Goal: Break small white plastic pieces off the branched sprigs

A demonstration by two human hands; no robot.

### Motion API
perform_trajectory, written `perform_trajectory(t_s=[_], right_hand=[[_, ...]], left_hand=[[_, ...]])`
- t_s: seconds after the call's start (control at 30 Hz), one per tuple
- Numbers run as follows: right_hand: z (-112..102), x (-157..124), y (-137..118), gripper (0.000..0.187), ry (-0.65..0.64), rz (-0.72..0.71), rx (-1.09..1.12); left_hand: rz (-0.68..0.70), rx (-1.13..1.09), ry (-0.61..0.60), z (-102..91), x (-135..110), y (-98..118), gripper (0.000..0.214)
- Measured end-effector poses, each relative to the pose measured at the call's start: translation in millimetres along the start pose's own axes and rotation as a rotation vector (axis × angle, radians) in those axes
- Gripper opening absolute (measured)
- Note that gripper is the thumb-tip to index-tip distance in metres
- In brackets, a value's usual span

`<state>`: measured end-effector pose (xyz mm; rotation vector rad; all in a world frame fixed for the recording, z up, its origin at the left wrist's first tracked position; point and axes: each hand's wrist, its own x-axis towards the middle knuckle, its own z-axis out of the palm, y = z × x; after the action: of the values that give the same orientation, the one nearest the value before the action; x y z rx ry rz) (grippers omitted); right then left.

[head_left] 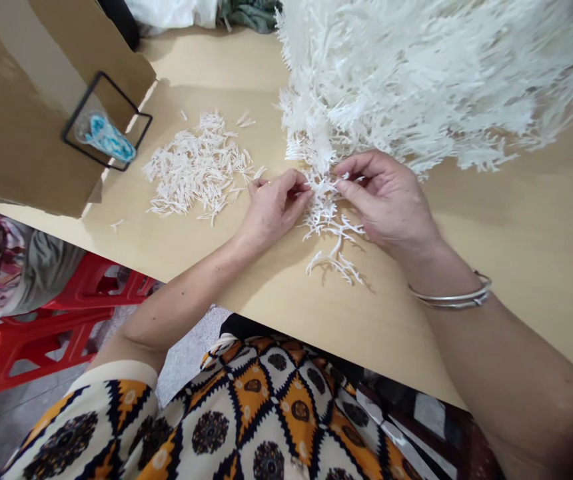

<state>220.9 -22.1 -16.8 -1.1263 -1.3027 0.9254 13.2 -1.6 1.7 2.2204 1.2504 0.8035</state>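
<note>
A white branching plastic frame point(330, 230) with small parts on its twigs lies on the wooden table point(516, 220) in front of me. My left hand point(272, 207) pinches its upper left side with thumb and fingers closed. My right hand point(389, 200) pinches the upper right side of the same frame; a silver bangle sits on that wrist. Left of my hands lies a heap of small white loose pieces point(196, 170). A large mound of white branching frames point(431, 73) fills the far right of the table, its lower edge touching the frame I hold.
A brown cardboard box point(21, 127) stands at the left with a black wire holder point(106, 123) and a blue-and-clear packet in it. Red plastic stools point(66, 313) stand below the table's left edge. Another person's patterned clothing shows at the far left.
</note>
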Motion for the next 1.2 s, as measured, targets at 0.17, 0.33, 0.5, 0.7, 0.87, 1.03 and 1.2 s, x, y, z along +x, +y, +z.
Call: perform_trajectory(t_s=[0.17,0.33,0.5,0.7,0.87,1.03,1.2], right_hand=[[0.1,-2.5,-1.4,0.015,-0.055,0.001,-0.032],[1.3,-3.6,-4.4,0.015,-0.080,-0.012,-0.058],[2.0,-4.5,-8.3,0.011,-0.120,-0.026,-0.061],[6.0,-7.5,-9.2,0.016,-0.109,-0.069,-0.166],[9.4,-7.8,-7.8,0.002,-0.079,-0.205,-0.384],[15.1,-9.3,-9.5,0.004,-0.096,-0.199,-0.362],[22.7,-13.1,-11.3,0.011,-0.046,-0.143,-0.415]], left_hand=[[0.034,-0.022,0.011,1.5,-1.5,0.7,0.029],[0.068,0.046,0.011,1.8,-2.0,-1.7,0.017],[0.094,0.062,0.009,2.2,0.5,-8.4,0.019],[0.197,-0.100,0.050,0.2,2.5,-13.3,0.010],[0.302,-0.111,0.113,-0.7,2.1,-18.1,0.008],[0.218,-0.155,0.161,4.2,1.6,-23.6,0.005],[0.217,-0.241,0.113,3.0,1.2,-18.5,0.009]])
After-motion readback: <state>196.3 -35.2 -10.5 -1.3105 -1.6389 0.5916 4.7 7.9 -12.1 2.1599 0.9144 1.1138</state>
